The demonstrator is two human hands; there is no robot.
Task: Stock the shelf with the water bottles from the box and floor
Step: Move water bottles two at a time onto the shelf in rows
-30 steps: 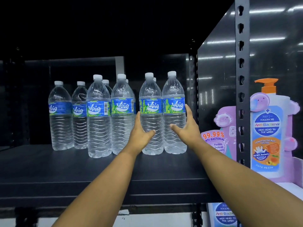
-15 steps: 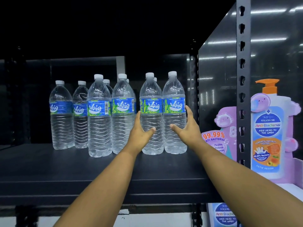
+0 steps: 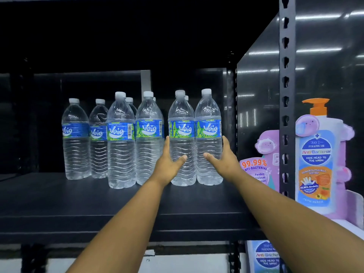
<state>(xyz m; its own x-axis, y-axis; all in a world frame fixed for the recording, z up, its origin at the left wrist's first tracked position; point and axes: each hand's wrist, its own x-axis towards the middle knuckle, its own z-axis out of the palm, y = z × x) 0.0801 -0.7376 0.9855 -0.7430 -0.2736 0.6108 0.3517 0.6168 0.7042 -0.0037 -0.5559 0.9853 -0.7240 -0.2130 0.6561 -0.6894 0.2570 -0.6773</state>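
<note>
Several clear water bottles with blue Waig labels stand upright on the black shelf [image 3: 59, 201]. The two at the front right, one water bottle [image 3: 182, 133] and its neighbour [image 3: 208, 131], stand side by side and touching. My left hand [image 3: 170, 164] lies against the left side of the pair, fingers straight up and thumb across the front. On the pair's right side my right hand [image 3: 223, 160] mirrors it, with its thumb reaching over the front. Neither box nor floor is in view.
A black perforated upright [image 3: 286, 95] and a glossy side panel [image 3: 258, 95] close the shelf on the right. Beyond them stands a purple cardboard display of a kids' wash pump bottle [image 3: 317, 154]. Bare shelf surface lies in front of and left of the bottles.
Both hands stay against the same two bottles. Only the view has shifted slightly.
</note>
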